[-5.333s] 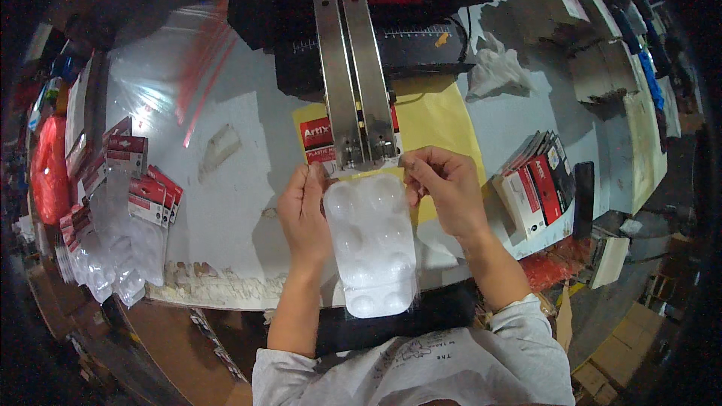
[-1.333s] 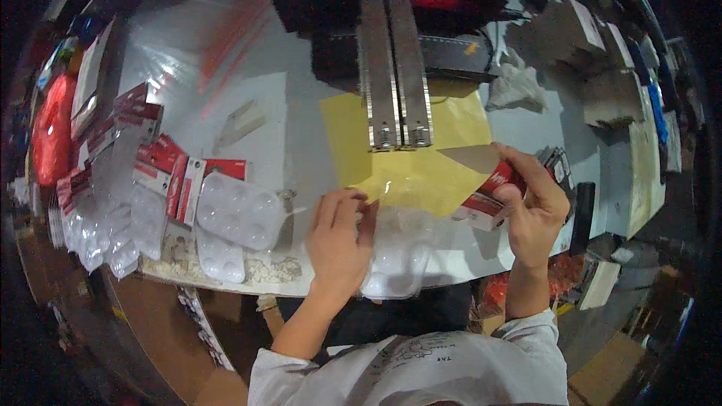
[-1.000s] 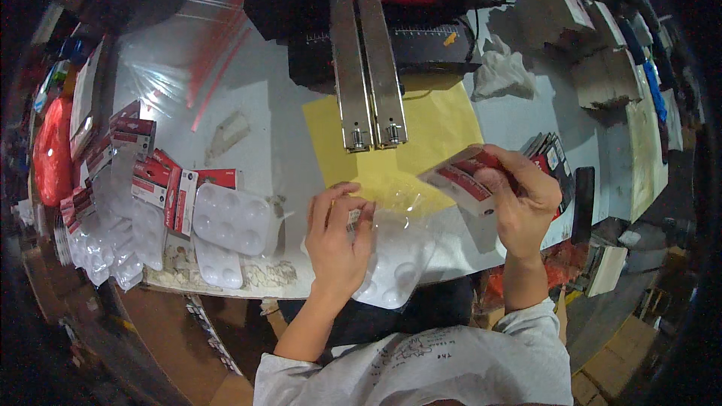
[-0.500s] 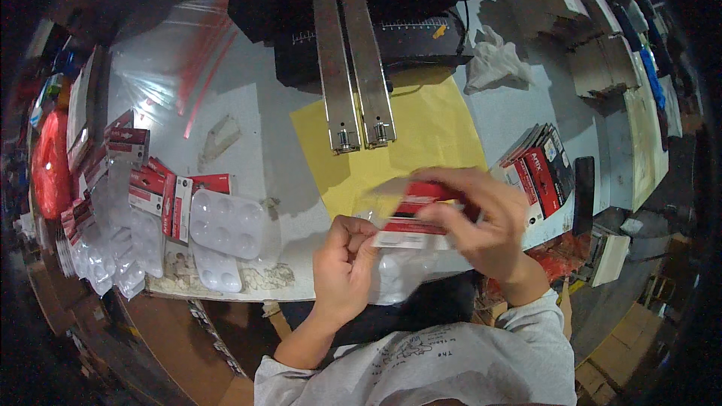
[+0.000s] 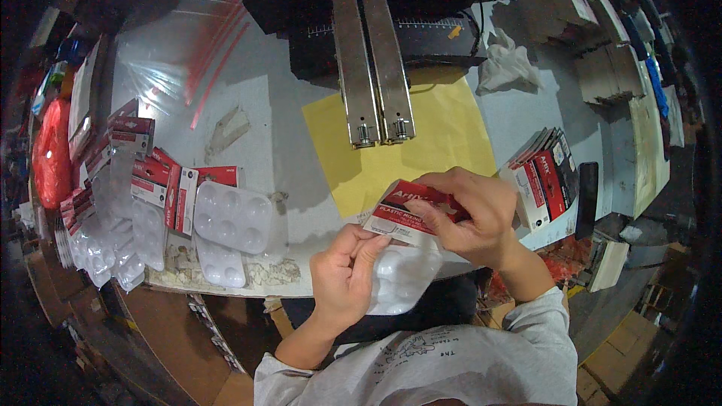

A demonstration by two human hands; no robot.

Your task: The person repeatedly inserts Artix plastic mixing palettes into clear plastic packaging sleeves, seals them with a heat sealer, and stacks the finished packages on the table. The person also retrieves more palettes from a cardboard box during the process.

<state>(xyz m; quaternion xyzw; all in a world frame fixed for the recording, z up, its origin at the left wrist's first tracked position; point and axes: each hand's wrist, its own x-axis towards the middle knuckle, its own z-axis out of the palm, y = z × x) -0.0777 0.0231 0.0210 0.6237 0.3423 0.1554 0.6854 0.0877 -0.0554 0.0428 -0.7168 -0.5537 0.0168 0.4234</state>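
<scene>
Close to the table's front edge, a red, white and black folded header card is held between my two hands. Below it hangs a white plastic paint palette, apparently inside a clear bag. My left hand pinches the card's lower left corner between thumb and fingers. Closed on its upper right part is my right hand, thumb across the front and fingers curled behind. The palette's upper edge is hidden by the card and my left fingers.
Ahead stands a black machine with two metal arms over a yellow sheet. Carded palettes lie piled at left; clear bags lie behind. At right are a stack of header cards, a dark phone-like slab and cardboard stacks.
The card has turned to show more of its front, and the palette beneath shows more plainly. My right hand has shifted slightly down and left. The whole view has shifted a little.
</scene>
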